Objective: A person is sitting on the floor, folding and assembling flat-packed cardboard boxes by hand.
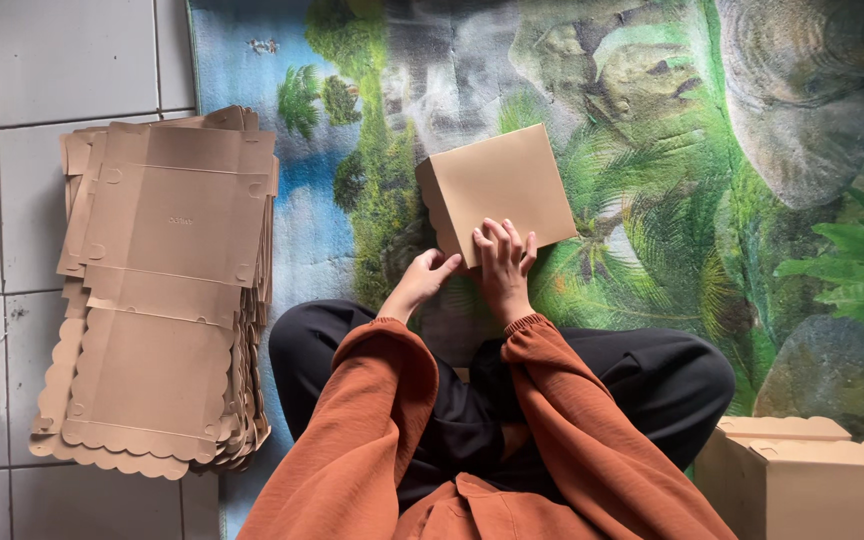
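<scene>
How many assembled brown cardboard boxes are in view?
3: one closed brown cardboard box on the rug under both hands, and two folded boxes at bottom right, partly cut off; more may sit outside the frame.

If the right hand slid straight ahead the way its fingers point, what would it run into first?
The right hand already rests on the folded brown box, fingers pointing up the picture. Going on, it would only cross the box lid, then probably reach the jungle-print rug beyond; nothing else seems to lie there.

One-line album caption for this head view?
Both hands, left hand and right hand, press a folded brown cardboard box beside stacked flat blanks.
</scene>
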